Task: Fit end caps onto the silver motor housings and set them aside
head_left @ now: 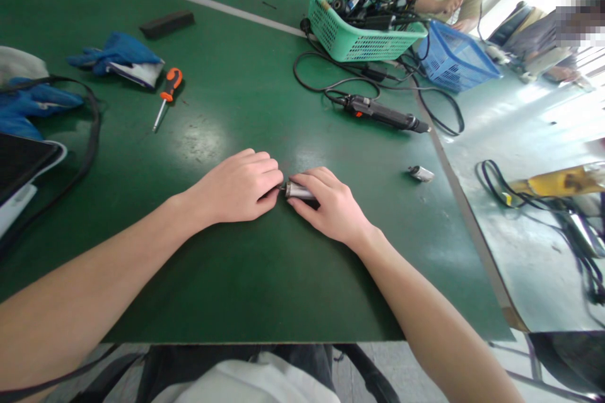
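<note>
Level bracing is helping
Right hand (333,204) is clamping the metal cylinder (297,191); left hand (241,187) is curling fingers together, perhaps pinching its tip (283,188).

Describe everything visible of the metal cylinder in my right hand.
The cylinder is silvery and shiny, apparently metal. It is held on its side, on or just above the green table, with a thin piece jutting from its left end. Your right hand grips it, thumb on the near side, hiding its other end. Your left hand is close to the thin piece; I can't tell whether they touch.
</note>
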A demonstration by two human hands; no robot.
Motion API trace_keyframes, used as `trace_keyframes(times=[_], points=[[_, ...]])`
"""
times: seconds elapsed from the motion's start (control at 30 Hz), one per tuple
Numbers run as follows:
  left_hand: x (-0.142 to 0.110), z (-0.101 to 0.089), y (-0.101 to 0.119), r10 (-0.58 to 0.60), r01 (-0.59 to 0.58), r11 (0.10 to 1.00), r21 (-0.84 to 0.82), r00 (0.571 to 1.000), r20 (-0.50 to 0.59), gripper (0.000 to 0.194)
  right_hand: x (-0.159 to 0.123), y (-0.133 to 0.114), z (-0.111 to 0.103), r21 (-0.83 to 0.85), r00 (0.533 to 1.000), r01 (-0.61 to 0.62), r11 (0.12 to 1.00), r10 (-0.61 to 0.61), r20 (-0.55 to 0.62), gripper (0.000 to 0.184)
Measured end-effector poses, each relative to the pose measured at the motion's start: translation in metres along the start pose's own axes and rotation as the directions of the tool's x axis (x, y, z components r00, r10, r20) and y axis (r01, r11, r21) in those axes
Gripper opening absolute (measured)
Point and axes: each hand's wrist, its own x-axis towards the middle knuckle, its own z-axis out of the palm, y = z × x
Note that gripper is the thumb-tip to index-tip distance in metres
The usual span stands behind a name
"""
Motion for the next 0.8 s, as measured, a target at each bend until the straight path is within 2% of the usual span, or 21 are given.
trace_keyframes(times=[0.6, 0.8], points=[[0.0004, -0.0002, -0.0001, 0.024, -0.024, 1.000, 0.006, 1.000, -0.004, 0.023, -0.0002, 0.0004, -0.0005, 0.000, 1.000, 0.014, 1.000, -0.014, -0.003, 0.026], [0.0006, 0.0003, -0.0009, 0.059, -0.059, 0.998, 0.029, 0.998, 0.013, 0.026, 0.0000, 0.0000, -0.0014, -0.019, 0.998, 0.059, 0.998, -0.059, 0.014, 0.028]])
